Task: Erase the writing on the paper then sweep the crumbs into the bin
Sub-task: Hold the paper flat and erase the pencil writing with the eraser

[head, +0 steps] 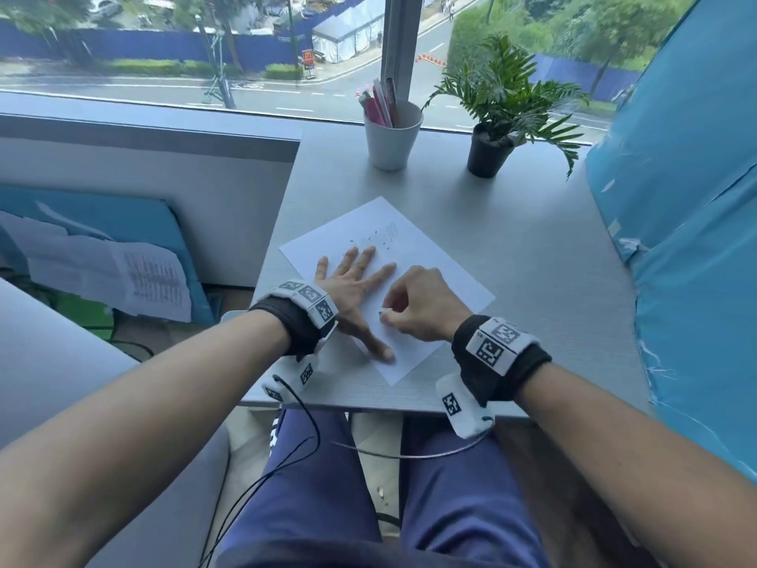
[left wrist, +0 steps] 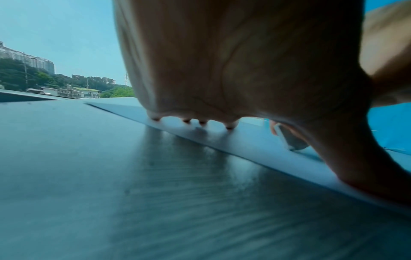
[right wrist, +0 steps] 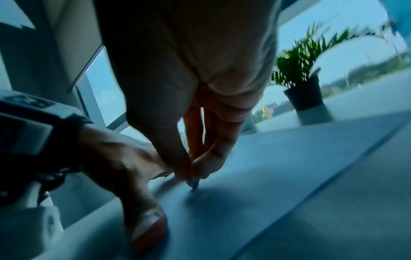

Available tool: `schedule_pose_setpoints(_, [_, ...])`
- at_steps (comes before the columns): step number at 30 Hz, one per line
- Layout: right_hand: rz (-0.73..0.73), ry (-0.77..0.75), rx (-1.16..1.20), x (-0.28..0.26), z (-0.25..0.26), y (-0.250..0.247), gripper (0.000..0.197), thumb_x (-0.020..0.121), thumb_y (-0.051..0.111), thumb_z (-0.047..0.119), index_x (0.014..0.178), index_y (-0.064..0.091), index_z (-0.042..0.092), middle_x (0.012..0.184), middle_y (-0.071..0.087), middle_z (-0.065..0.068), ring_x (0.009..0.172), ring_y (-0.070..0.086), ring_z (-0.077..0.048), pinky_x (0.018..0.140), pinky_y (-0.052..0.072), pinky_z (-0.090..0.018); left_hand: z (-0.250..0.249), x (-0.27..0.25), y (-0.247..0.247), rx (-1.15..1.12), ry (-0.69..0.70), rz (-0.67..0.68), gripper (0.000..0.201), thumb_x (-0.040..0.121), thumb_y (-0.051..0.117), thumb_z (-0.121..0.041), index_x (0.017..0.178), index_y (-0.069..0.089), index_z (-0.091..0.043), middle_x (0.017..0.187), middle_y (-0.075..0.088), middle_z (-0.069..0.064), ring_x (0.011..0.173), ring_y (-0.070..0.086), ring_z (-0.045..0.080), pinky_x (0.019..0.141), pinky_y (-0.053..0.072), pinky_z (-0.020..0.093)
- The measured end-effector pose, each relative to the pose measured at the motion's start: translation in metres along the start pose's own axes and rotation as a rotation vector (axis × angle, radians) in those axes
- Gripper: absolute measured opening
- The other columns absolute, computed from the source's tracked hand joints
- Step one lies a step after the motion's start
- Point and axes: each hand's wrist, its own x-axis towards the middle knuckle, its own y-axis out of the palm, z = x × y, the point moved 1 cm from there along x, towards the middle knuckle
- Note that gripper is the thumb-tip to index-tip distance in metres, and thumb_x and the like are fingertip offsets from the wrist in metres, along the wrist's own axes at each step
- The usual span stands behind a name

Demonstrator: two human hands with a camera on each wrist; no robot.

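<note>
A white paper [head: 434, 272] lies askew on the grey table [head: 532, 248]. Faint writing [head: 385, 233] and a few dark crumbs [head: 368, 241] show near its far edge. My left hand [head: 360, 289] lies flat on the paper's left part, fingers spread, thumb pressing near the front corner. Its fingertips [left wrist: 230, 126] touch the paper [left wrist: 244, 140]. My right hand [head: 389, 315] pinches a small eraser [right wrist: 193, 183] between thumb and fingers, its tip on the paper [right wrist: 255, 176] just right of the left hand [right wrist: 124, 163]. The same eraser [left wrist: 291, 139] shows in the left wrist view.
A white cup of pens [head: 393, 137] and a potted plant [head: 491, 149] stand at the table's far edge by the window. A blue sheet [head: 688, 207] covers the right side. The table's front edge [head: 368, 405] is close to my wrists.
</note>
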Motion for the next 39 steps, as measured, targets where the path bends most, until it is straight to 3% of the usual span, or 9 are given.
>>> schedule_pose_setpoints(5, [-0.179,0.128,0.045,0.014,-0.018,-0.020,0.012,0.074,0.072,0.020,0.077,0.079,0.011,0.077,0.076,-0.003,0.075,0.069,-0.013,0.074,0.052,-0.019,-0.003,-0.003,-0.002,0.004,-0.011,-0.001,0.157,0.028,0.067,-0.095,0.151,-0.020,-0.047,0.158,-0.036,-0.006,0.143,-0.037,0.018,0.113,-0.023,0.058])
schedule_pose_setpoints(10, [0.008,-0.015,-0.041,-0.002,0.002,-0.003,0.016,0.075,0.070,0.023,0.076,0.077,0.009,0.077,0.074,-0.003,0.076,0.068,-0.017,0.073,0.056,-0.028,-0.002,-0.002,-0.001,-0.001,-0.026,0.005,0.160,0.025,0.065,-0.096,0.150,-0.022,-0.048,0.157,-0.038,-0.007,0.141,-0.039,0.016,0.113,-0.023,0.058])
schedule_pose_setpoints(14, [-0.149,0.107,0.026,0.015,-0.015,-0.019,0.014,0.075,0.070,0.020,0.075,0.077,0.007,0.075,0.074,-0.006,0.075,0.068,-0.018,0.073,0.055,-0.026,-0.004,-0.002,-0.001,-0.011,-0.029,0.000,0.159,0.025,0.066,-0.096,0.150,-0.020,-0.048,0.157,-0.037,-0.007,0.142,-0.038,0.016,0.113,-0.022,0.059])
schedule_pose_setpoints(18, [0.085,-0.065,-0.027,-0.010,0.011,0.007,0.017,0.075,0.069,0.021,0.067,0.073,0.007,0.068,0.072,-0.006,0.064,0.066,-0.018,0.062,0.054,-0.028,-0.004,-0.001,-0.001,0.011,-0.027,0.001,0.158,0.029,0.067,-0.094,0.150,-0.023,-0.046,0.157,-0.037,-0.006,0.142,-0.038,0.018,0.113,-0.021,0.060])
schedule_pose_setpoints(23, [-0.150,0.136,0.050,0.022,-0.018,-0.020,0.015,0.075,0.072,0.022,0.075,0.077,0.009,0.081,0.073,-0.005,0.081,0.066,-0.017,0.076,0.048,-0.020,-0.005,-0.004,-0.001,-0.018,-0.039,-0.007,0.159,0.027,0.066,-0.096,0.150,-0.021,-0.048,0.158,-0.036,-0.006,0.143,-0.037,0.017,0.114,-0.020,0.060])
schedule_pose_setpoints(27, [0.053,-0.035,-0.016,-0.004,0.009,0.012,0.017,0.073,0.069,0.020,0.064,0.070,0.006,0.067,0.070,-0.006,0.065,0.066,-0.020,0.059,0.054,-0.025,-0.007,-0.003,0.000,0.016,-0.028,-0.003,0.156,0.034,0.069,-0.092,0.151,-0.022,-0.044,0.158,-0.037,-0.004,0.143,-0.036,0.020,0.114,-0.018,0.062])
schedule_pose_setpoints(32, [-0.124,0.132,0.025,0.027,-0.018,-0.021,0.013,0.073,0.073,0.022,0.074,0.077,0.010,0.078,0.073,-0.003,0.079,0.067,-0.015,0.069,0.048,-0.019,-0.007,-0.004,-0.001,-0.016,-0.044,-0.003,0.158,0.029,0.067,-0.095,0.151,-0.021,-0.046,0.158,-0.037,-0.006,0.143,-0.037,0.018,0.114,-0.020,0.060])
schedule_pose_setpoints(37, [0.092,-0.030,-0.037,-0.002,0.006,0.003,0.017,0.073,0.070,0.020,0.065,0.071,0.006,0.066,0.071,-0.006,0.066,0.066,-0.021,0.060,0.052,-0.028,-0.006,-0.003,-0.001,0.013,-0.031,0.001,0.157,0.033,0.069,-0.093,0.151,-0.023,-0.044,0.157,-0.038,-0.004,0.143,-0.038,0.020,0.114,-0.019,0.061])
schedule_pose_setpoints(39, [-0.005,0.078,0.003,0.016,-0.009,-0.014,0.015,0.072,0.073,0.021,0.072,0.077,0.007,0.073,0.074,-0.006,0.074,0.069,-0.020,0.070,0.055,-0.027,-0.007,-0.004,-0.001,-0.010,-0.037,0.005,0.157,0.032,0.069,-0.093,0.151,-0.021,-0.046,0.157,-0.037,-0.005,0.143,-0.037,0.019,0.113,-0.020,0.060])
